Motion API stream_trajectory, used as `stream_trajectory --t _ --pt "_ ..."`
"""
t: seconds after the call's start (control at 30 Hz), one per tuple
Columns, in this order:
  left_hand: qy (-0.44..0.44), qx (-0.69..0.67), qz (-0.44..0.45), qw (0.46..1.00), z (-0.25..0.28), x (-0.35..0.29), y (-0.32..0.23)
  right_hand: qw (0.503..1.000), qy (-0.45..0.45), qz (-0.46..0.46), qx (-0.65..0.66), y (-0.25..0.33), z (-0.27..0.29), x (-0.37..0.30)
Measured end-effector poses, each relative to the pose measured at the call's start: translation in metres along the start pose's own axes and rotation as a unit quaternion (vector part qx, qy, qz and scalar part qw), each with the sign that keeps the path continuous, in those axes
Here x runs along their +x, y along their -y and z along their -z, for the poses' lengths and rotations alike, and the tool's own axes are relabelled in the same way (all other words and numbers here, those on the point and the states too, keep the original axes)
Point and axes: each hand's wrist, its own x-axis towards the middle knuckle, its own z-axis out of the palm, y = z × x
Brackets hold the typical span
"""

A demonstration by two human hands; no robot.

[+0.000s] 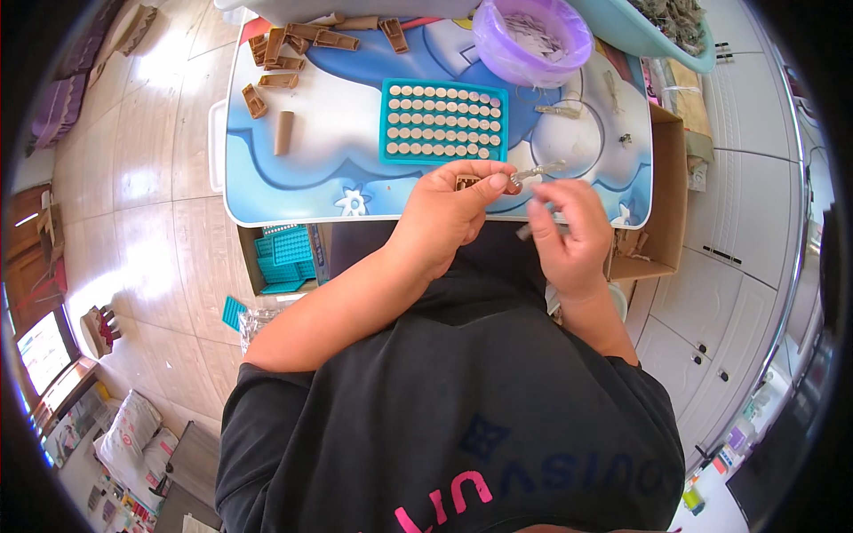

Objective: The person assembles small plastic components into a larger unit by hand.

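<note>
My left hand [453, 206] is closed on a brown plastic casing [466, 182], pinched between thumb and fingers in front of the table's near edge. A thin silvery-green wire bundle [540, 170] sticks out from its fingertips to the right. Close beside it, my right hand [576, 233] has curled, slightly blurred fingers. A small greyish end [524, 232] shows by its thumb; what it belongs to is hidden. Just beyond the left hand lies a teal tray [385, 133] with rows of round cream pieces.
Brown casings [306, 37] lie heaped at the table's far left, one standing apart [283, 133]. A purple bowl [506, 67] of thin pieces and a mint basin [697, 58] of wire bundles are at the far right. Loose wires [560, 112] lie nearby. Cardboard boxes [671, 191] flank the table.
</note>
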Motion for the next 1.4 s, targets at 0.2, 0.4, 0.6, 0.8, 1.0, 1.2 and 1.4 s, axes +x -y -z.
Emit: stream_trajectory --t 0.2,0.4,0.6,0.8,1.0,1.2,1.4 --pt "0.010 0.045 0.011 0.999 0.003 -0.001 0.003 0.983 0.023 0.106 -0.145 -0.007 0.007 0.020" --pt "0.010 0.117 -0.027 0.993 0.000 -0.003 0.001 0.993 0.035 0.069 -0.090 -0.016 0.014 0.011" --pt "-0.002 0.186 -0.042 0.982 -0.003 -0.004 0.001 0.994 -0.002 0.085 -0.062 -0.008 0.014 0.011" --pt "0.001 0.172 -0.042 0.984 -0.003 -0.004 0.002 0.994 -0.002 0.102 -0.039 -0.007 0.009 0.011" --pt "0.003 0.126 -0.025 0.992 -0.003 -0.005 0.002 0.996 -0.006 0.078 -0.030 -0.009 0.006 0.008" --pt "0.013 0.093 -0.018 0.995 -0.003 -0.005 0.003 0.996 -0.016 0.086 -0.027 -0.010 0.004 0.007" --pt "0.004 0.090 0.002 0.996 -0.002 -0.008 -0.002 0.983 -0.120 0.068 -0.122 -0.041 0.020 0.018"
